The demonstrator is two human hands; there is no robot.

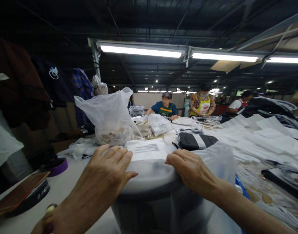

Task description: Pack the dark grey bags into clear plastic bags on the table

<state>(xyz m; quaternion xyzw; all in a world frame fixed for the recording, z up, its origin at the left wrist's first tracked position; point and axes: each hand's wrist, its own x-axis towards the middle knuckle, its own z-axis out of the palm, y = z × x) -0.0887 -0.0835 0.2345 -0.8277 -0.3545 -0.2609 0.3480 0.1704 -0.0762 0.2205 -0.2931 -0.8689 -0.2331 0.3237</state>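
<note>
In front of me is a dark item in a clear plastic bag [153, 183], its milky film stretched over the top. Behind its upper edge lies a white sheet with printed lines [147, 149]. My left hand [110, 167] rests on the bag's left upper edge, fingers stretched out side by side and thumb apart. On the right upper edge, my right hand [191, 167] has its fingers bent over the bag film; its fingertips are partly hidden. Loose film [222, 157] spreads out to the right of that hand.
A white plastic bag [107, 113] of loose bits stands behind my left hand. Beyond are a black case [197, 140] and white sheets [263, 133]. A phone [20, 191] on a black roll and purple tape [57, 166] lie left. Several co-workers [164, 107] sit or stand across the table.
</note>
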